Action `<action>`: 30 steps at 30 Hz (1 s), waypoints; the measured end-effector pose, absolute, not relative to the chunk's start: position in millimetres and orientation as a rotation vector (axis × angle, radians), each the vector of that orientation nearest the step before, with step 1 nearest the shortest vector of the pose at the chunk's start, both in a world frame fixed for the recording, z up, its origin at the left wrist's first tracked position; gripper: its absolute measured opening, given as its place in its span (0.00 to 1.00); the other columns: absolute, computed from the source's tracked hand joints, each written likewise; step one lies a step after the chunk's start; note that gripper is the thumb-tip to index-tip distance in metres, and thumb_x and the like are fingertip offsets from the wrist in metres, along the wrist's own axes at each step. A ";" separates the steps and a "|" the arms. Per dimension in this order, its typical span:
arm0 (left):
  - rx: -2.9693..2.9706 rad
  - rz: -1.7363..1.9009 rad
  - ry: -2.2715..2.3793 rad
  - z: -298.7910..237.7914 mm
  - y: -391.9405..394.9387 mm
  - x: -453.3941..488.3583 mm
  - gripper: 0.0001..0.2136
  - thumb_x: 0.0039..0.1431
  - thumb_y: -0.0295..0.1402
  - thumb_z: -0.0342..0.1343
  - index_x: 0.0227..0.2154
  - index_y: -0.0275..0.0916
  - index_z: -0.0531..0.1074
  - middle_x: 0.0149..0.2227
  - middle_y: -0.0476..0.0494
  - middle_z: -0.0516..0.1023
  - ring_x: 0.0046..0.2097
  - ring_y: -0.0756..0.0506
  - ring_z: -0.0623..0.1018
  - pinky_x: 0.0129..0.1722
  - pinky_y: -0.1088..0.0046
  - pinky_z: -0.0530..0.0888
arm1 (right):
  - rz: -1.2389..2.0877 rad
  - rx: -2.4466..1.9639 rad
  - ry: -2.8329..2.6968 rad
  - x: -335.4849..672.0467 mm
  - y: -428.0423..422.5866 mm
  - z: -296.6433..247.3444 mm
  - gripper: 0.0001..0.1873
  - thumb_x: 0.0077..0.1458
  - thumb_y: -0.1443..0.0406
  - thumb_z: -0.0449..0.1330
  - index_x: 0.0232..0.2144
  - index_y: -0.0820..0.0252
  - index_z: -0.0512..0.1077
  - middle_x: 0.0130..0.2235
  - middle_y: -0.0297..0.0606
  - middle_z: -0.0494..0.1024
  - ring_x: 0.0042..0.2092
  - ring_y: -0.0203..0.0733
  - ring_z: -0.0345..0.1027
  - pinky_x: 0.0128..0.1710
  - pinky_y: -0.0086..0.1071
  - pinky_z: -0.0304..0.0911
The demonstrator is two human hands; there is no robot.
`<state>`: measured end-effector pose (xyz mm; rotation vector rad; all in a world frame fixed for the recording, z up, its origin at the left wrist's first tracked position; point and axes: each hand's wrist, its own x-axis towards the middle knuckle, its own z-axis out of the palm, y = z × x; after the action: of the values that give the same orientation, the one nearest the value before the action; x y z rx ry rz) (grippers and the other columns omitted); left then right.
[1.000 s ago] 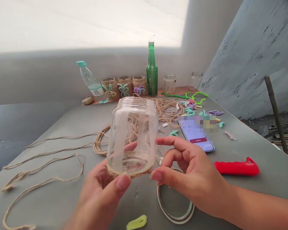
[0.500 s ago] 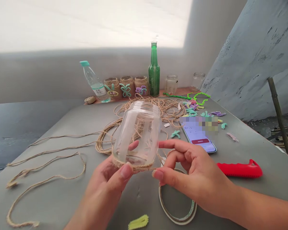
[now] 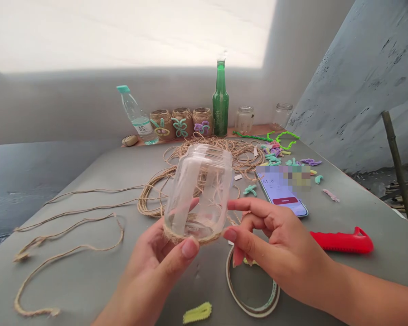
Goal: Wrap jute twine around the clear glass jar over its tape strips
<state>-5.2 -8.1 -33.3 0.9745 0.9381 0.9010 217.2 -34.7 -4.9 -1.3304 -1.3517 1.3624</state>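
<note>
A clear glass jar (image 3: 204,190) with whitish tape strips down its side is held tilted above the table. Jute twine (image 3: 209,236) runs around its base. My left hand (image 3: 166,258) grips the jar low on its left side, the thumb pressing on the twine. At the jar's lower right, my right hand (image 3: 275,240) pinches the twine between thumb and fingers, its index finger stretched toward the glass. Below that hand lies a roll of tape (image 3: 228,285). Behind the jar spreads a loose heap of twine (image 3: 245,151).
Twine-wrapped jars (image 3: 182,122), a water bottle (image 3: 141,122), a green bottle (image 3: 221,104) and glass jars (image 3: 245,118) line the back. To the right lie a phone (image 3: 282,190), a red-handled tool (image 3: 343,240) and pipe-cleaner pieces (image 3: 274,158). Twine lengths (image 3: 88,249) lie at left; a yellow piece (image 3: 197,313) in front.
The jar has moved slightly right and turned a little more upright in my hands. My left thumb has shifted right along the base, and my right hand stays at the twine.
</note>
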 end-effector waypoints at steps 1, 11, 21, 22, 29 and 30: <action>0.968 0.908 0.946 -33.9 -8.0 -5.3 0.33 0.54 0.51 0.69 0.62 0.48 0.72 0.56 0.38 0.85 0.59 0.29 0.80 0.57 0.55 0.75 | 1.363 -1.332 -1.352 217.4 -34.6 -4.6 0.28 0.61 0.47 0.67 0.57 0.52 0.72 0.27 0.32 0.82 0.37 0.44 0.74 0.40 0.37 0.67; 0.823 0.983 0.822 -27.9 -2.9 4.8 0.21 0.53 0.48 0.71 0.48 0.46 0.84 0.44 0.41 0.90 0.47 0.34 0.87 0.49 0.61 0.83 | 1.312 -1.387 -1.360 216.6 -31.3 -6.0 0.26 0.57 0.49 0.71 0.52 0.52 0.73 0.29 0.30 0.82 0.39 0.41 0.74 0.38 0.31 0.66; 0.823 1.001 0.818 -19.5 -3.2 10.0 0.19 0.54 0.47 0.71 0.44 0.41 0.86 0.44 0.35 0.90 0.46 0.32 0.87 0.45 0.61 0.85 | 1.403 -1.334 -1.223 215.3 -32.9 -9.1 0.28 0.55 0.47 0.71 0.51 0.51 0.71 0.28 0.27 0.80 0.31 0.34 0.67 0.30 0.28 0.62; 0.816 1.005 0.818 -19.8 -3.5 9.5 0.20 0.53 0.47 0.71 0.44 0.41 0.86 0.44 0.35 0.90 0.46 0.32 0.87 0.45 0.61 0.85 | 1.396 -1.339 -1.225 215.3 -33.6 -9.6 0.28 0.56 0.47 0.71 0.52 0.50 0.71 0.28 0.27 0.80 0.31 0.34 0.67 0.31 0.28 0.62; 0.776 0.962 0.825 -20.7 -4.1 8.1 0.21 0.50 0.47 0.73 0.45 0.43 0.86 0.45 0.39 0.90 0.47 0.32 0.87 0.47 0.61 0.84 | 1.351 -1.361 -1.268 215.1 -37.2 -11.7 0.27 0.55 0.48 0.72 0.52 0.47 0.72 0.28 0.28 0.80 0.35 0.38 0.71 0.31 0.29 0.63; 0.770 0.965 0.816 -20.8 -4.1 8.0 0.21 0.49 0.47 0.73 0.44 0.44 0.86 0.45 0.40 0.90 0.46 0.33 0.87 0.48 0.62 0.84 | 1.344 -1.361 -1.275 215.1 -37.4 -11.7 0.27 0.54 0.49 0.73 0.52 0.47 0.72 0.28 0.28 0.80 0.36 0.39 0.71 0.31 0.29 0.63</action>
<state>8.0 -4.1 -20.8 0.7695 0.8157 0.9648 215.1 -37.4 -11.7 -1.3608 -1.2749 1.3436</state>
